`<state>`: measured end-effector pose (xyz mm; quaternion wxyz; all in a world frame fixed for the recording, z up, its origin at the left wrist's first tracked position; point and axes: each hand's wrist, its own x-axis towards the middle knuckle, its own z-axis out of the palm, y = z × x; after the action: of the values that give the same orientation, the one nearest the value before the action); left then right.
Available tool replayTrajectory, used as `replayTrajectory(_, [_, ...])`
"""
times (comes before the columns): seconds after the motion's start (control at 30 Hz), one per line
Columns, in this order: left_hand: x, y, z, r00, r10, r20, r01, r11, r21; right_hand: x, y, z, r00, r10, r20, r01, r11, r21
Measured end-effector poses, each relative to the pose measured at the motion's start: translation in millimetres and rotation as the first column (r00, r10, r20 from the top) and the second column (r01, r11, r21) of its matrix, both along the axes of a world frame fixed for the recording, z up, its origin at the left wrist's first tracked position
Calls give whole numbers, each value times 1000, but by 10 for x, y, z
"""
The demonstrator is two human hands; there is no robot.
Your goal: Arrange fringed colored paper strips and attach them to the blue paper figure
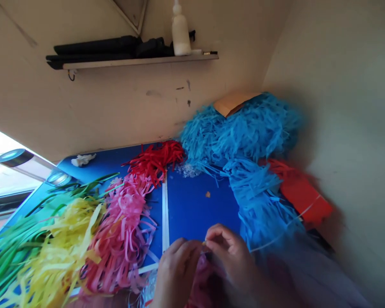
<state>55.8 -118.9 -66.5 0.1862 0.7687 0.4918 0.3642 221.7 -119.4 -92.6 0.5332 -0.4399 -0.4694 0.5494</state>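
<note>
My left hand and my right hand come together at the lower middle of the view. Both are closed, fingertips pinched around a tiny yellowish bit too small to name. Beneath them hangs a bunch of pink strips, partly covered by my hands. A thin pale string curves from beside my right hand towards the right; where it ends is unclear. Clear, shiny tinsel-like strands lie to the left of my left wrist.
Green, yellow, pink and red paper strips cover the blue table's left. Blue strips and red-orange paper fill the right. Above, a wall shelf bears a white bottle.
</note>
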Motion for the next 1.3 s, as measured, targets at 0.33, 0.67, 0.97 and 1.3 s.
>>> replayTrajectory(0.33, [74,-59,-53,983,98,157,-17,892,-452,40,-99,-97,992,39,-120,-57,987,-149])
replayTrajectory(0.67, [30,-9,-32,995,-20,100,42,975,-218,161,-52,-14,983,74,169,-76,997,3])
replayTrajectory(0.97, [43,-22,128,994,-97,59,83,976,202,205,-123,91,949,-18,314,-26,990,138])
replayTrajectory(1.3, [161,-69,65,996,-73,42,60,968,244,214,-193,160,874,-138,467,-17,950,312])
